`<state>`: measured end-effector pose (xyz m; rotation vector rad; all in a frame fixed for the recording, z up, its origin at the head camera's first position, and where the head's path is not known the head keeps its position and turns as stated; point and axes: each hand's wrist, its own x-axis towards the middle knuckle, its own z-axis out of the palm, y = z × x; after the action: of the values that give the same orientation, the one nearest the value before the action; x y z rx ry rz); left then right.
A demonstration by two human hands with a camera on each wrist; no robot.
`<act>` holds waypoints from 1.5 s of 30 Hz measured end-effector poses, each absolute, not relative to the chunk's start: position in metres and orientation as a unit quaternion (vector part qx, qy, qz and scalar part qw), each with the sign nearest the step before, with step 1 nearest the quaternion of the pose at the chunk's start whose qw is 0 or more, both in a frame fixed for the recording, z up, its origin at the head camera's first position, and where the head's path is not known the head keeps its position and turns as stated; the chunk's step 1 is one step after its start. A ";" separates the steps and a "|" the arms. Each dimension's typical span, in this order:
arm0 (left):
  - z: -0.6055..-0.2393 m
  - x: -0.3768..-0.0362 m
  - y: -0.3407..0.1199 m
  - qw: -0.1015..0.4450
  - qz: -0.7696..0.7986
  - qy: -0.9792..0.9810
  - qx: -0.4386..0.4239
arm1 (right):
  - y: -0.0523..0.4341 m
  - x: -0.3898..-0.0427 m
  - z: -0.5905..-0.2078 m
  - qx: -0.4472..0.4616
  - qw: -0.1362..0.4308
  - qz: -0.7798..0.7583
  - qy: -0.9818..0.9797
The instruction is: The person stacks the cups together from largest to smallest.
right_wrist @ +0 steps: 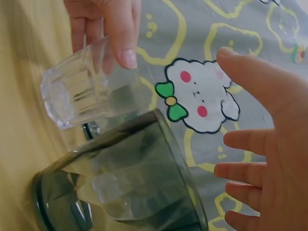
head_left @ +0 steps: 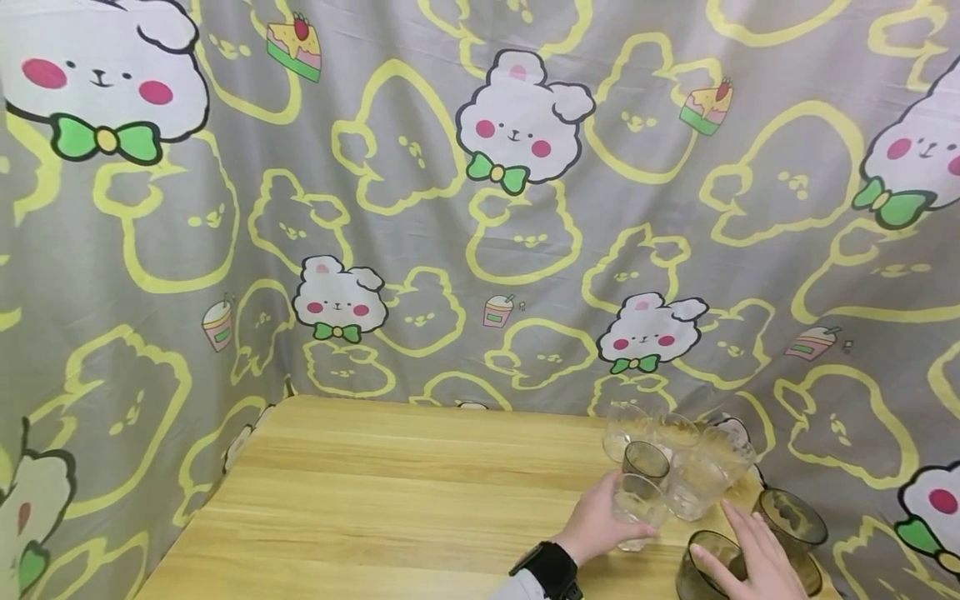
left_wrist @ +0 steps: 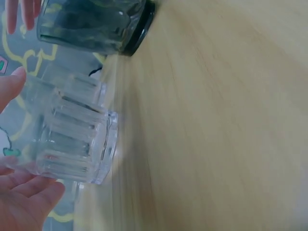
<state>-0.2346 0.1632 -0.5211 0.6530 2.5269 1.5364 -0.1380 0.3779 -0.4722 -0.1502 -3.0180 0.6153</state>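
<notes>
Glass crowds the near right corner of the pale wooden table [head_left: 390, 500]. Nearest, at about five o'clock in the head view, the right hand [head_left: 753, 558] hangs with fingers straight and spread, gripping nothing, its fingertips at the rim of a smoky dark tumbler [head_left: 708, 567]; the right wrist view shows that tumbler [right_wrist: 130, 187] just below the open palm, with a gap between them. A second dark tumbler [head_left: 795, 525] stands just right of it, close to the table's right edge. At about four o'clock, the left hand [head_left: 600, 525], with a black band on its wrist, curls round a clear ribbed glass [head_left: 637, 508]; the left wrist view shows the fingers and thumb on that glass [left_wrist: 72, 139] while its base touches the wood. Farther back, toward two o'clock, a small dark glass [head_left: 647, 460] and several clear glasses [head_left: 697, 467] stand tightly packed against the far right edge, where the grey cartoon-rabbit cloth [head_left: 480, 208] begins. From six round to eleven o'clock the wood lies bare as far as the cloth-lined left and far edges.
</notes>
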 end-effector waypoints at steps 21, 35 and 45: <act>-0.520 -0.234 0.107 0.096 0.507 0.818 0.254 | 0.380 -0.154 -0.480 -0.011 -0.041 0.140 -0.989; -0.522 -0.235 0.045 0.102 0.476 0.823 0.293 | 0.384 -0.158 -0.484 0.003 -0.042 0.139 -0.989; -0.518 -0.233 0.005 0.110 0.453 0.838 0.284 | 0.382 -0.160 -0.487 0.018 -0.057 0.136 -0.989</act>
<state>-0.2325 0.0047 -0.5182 0.8351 2.4616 1.3318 -0.1603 0.3818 -0.4867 0.0581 -3.2243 0.4438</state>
